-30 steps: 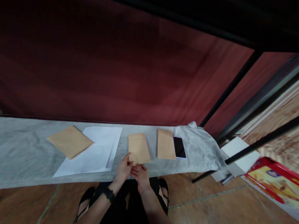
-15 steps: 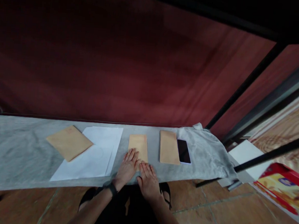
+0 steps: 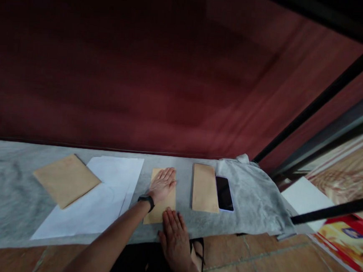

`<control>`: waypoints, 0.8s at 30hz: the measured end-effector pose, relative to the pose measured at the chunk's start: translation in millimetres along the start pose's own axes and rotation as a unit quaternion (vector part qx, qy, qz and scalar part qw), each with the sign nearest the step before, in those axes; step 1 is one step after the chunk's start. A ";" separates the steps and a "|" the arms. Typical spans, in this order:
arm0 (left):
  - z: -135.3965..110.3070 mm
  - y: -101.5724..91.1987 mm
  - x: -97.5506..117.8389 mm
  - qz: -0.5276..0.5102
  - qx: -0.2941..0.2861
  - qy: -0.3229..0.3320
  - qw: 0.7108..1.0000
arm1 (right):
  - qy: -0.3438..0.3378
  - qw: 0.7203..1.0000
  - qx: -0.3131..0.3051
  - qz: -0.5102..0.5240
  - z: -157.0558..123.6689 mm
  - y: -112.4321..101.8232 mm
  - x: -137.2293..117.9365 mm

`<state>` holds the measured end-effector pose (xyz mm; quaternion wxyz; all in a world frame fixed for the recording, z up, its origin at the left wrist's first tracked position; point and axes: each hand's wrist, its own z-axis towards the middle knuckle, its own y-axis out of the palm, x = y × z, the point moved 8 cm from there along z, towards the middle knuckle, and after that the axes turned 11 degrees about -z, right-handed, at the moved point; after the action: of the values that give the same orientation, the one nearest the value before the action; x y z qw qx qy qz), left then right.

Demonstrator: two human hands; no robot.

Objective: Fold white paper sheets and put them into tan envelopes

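A brown paper envelope [image 3: 167, 201] lies lengthwise in front of me on the grey cloth [image 3: 180, 228]. My left hand [image 3: 162, 184], with a dark band at its wrist, rests flat over the envelope's far part, fingers stretched out. Lower down, my right hand [image 3: 175, 236] lies flat with its fingertips at the envelope's near right corner. Neither hand grips anything. To the right sits a neat stack of brown envelopes [image 3: 205, 188], with a dark-screened phone [image 3: 224, 193] beside it. On the left, more brown envelopes [image 3: 66, 181] lie askew, partly over white paper sheets [image 3: 101, 201].
A dark red panel [image 3: 159, 100] rises behind the cloth-covered surface. Black metal bars [image 3: 312, 108] slant along the right side. Beyond the surface's right end are a white box [image 3: 308, 200] and a red and yellow package [image 3: 349, 239], above a tiled floor [image 3: 241, 258].
My left hand has slid away from me, up the envelope to its far part. My right hand stays near the close end. The whole view has shifted slightly.
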<state>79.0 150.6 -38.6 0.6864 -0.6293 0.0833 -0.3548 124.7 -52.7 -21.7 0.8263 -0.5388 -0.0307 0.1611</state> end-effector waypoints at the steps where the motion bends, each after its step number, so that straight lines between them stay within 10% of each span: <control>1: -0.5 1.6 0.1 -0.002 -0.001 0.007 1.000 | -0.001 1.000 -0.003 0.001 0.0 0.3 0.0; 24: -100.9 4.0 43.1 -0.058 -0.071 0.130 0.987 | 0.110 0.960 0.061 0.250 -8.2 4.4 22.7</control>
<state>55.5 43.7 -47.5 0.6015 -0.6287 0.1600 -0.4662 147.0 -51.5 -31.8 0.7890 -0.4927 0.2060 0.3038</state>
